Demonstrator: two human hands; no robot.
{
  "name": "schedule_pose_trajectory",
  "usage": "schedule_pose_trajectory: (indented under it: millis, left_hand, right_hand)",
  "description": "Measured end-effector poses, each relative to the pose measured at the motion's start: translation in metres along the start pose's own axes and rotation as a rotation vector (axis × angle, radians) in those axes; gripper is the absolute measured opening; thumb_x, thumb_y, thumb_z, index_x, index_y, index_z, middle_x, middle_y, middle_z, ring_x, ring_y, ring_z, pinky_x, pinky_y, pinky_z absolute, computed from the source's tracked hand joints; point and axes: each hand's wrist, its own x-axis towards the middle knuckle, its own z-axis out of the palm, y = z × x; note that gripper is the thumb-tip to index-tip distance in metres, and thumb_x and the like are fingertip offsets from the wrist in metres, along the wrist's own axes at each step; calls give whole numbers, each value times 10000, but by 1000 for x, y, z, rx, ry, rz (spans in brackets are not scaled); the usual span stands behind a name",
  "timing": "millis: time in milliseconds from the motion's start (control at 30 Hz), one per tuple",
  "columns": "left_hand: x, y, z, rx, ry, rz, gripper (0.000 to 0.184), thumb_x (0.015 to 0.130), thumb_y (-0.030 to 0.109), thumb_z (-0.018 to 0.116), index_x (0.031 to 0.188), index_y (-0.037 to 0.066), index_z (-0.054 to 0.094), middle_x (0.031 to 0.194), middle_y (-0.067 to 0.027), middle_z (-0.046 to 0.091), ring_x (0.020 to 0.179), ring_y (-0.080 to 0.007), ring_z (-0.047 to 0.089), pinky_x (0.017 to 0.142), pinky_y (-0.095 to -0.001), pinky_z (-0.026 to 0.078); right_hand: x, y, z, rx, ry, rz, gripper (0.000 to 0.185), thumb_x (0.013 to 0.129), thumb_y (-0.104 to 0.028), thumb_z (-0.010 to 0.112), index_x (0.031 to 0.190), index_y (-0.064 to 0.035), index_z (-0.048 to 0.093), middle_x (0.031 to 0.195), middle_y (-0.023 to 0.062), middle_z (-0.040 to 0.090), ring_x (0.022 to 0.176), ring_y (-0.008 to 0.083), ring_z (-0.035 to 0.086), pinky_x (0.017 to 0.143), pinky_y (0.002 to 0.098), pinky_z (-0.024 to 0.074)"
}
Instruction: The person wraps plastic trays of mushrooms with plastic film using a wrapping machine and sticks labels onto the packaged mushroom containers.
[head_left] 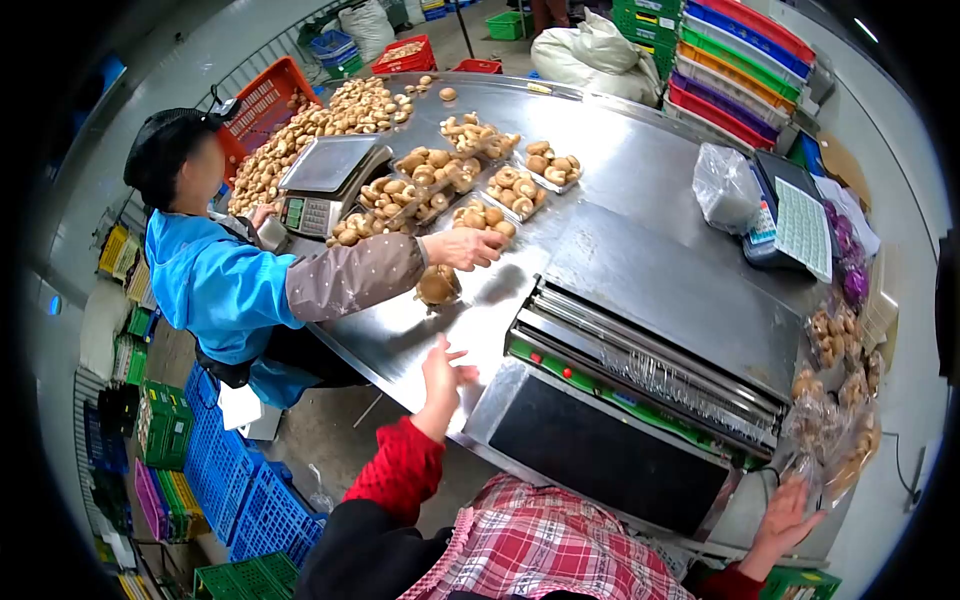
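My left hand [442,385] is open above the near edge of the steel table [400,345], fingers apart, holding nothing. Just beyond it, a small pack of mushrooms [437,286] rests on the table. My right hand [785,525] is open with spread fingers, low at the right, close to wrapped bags of mushrooms [830,440]; whether it touches them I cannot tell. Between my hands sits a film-wrapping machine [640,370] with a black front plate [600,450]. A co-worker's hand [468,248] reaches over a tray of mushrooms [515,190] and its neighbours.
A co-worker in a blue vest [215,280] stands at the left by a weighing scale [330,185]. Loose mushrooms [345,110] spill from a red crate [270,105]. A label printer scale [785,215] and stacked coloured trays [740,70] stand at right. Blue crates [235,480] are on the floor.
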Motion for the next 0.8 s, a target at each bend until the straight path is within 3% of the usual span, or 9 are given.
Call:
schedule_pose_trajectory:
  millis: [33, 100, 133, 300, 400, 567, 667, 733, 800]
  left_hand:
    - [39, 1, -9, 17, 75, 68, 588, 932, 441, 475, 1190, -77, 371, 994, -234, 562, 606, -290, 626, 496, -386, 549]
    - [106, 2, -26, -57, 170, -7, 519, 956, 376, 452, 1193, -73, 344, 1011, -242, 552, 667, -338, 643, 537, -396, 570]
    - [116, 10, -20, -61, 174, -9, 445, 964, 310, 431, 1163, -83, 363, 989, -238, 555, 666, -328, 648, 533, -398, 576]
    - [113, 33, -5, -144, 222, -13, 217, 870, -8, 351, 1048, -111, 422, 893, -250, 614, 719, -343, 663, 621, -399, 598]
    - [117, 19, -35, -96, 117, 96, 147, 846, -65, 392, 947, -151, 455, 880, -271, 601, 722, -347, 672, 585, -355, 600]
    - [54, 79, -47, 153, -80, 88, 189, 861, -9, 471, 1019, -103, 516, 815, -185, 641, 664, -251, 676, 538, -290, 566]
    - [20, 135, -8, 388, -289, 184, 247, 855, 28, 500, 1054, -102, 566, 817, -150, 653, 625, -211, 660, 515, -261, 540]
    - [9, 158, 41, 498, -504, 201, 259, 850, 35, 505, 1058, -99, 582, 807, -135, 650, 623, -191, 653, 508, -260, 536]
    - [3, 165, 103, 582, -692, 190, 255, 851, 34, 503, 1056, -93, 586, 802, -127, 644, 619, -181, 647, 500, -262, 529]
  right_hand:
    - [19, 4, -12, -4, -11, 6, 476, 970, -449, 428, 1170, -28, 525, 1060, 95, 606, 925, 216, 599, 780, 336, 518]
    - [48, 18, -47, -315, -341, 143, 469, 962, -463, 439, 1104, -33, 562, 910, 72, 621, 761, 173, 593, 685, 278, 511]
    - [34, 29, -21, -342, -259, 52, 442, 962, -454, 446, 1059, -41, 571, 842, 46, 604, 676, 128, 556, 579, 239, 468]
    - [23, 42, 44, -449, -392, -22, 366, 967, -392, 475, 1024, -44, 570, 793, 40, 600, 653, 114, 559, 499, 237, 420]
    - [23, 46, 55, -522, -446, -41, 338, 968, -363, 484, 1015, -39, 565, 757, 52, 599, 604, 119, 561, 484, 226, 417]
    - [24, 49, 55, -684, -457, -46, 292, 960, -304, 502, 1003, -20, 559, 733, 60, 594, 556, 120, 550, 462, 227, 416]
    - [11, 59, 91, -734, -596, 28, 252, 934, -240, 545, 969, 7, 584, 723, 59, 585, 566, 122, 531, 491, 233, 416]
    - [2, 72, 131, -880, -684, -37, 252, 945, -218, 523, 980, 22, 590, 802, 93, 639, 628, 122, 566, 546, 242, 442]
    - [21, 89, 159, -982, -859, -50, 400, 960, -280, 508, 1214, 30, 507, 1020, 122, 637, 823, 157, 622, 720, 277, 501]
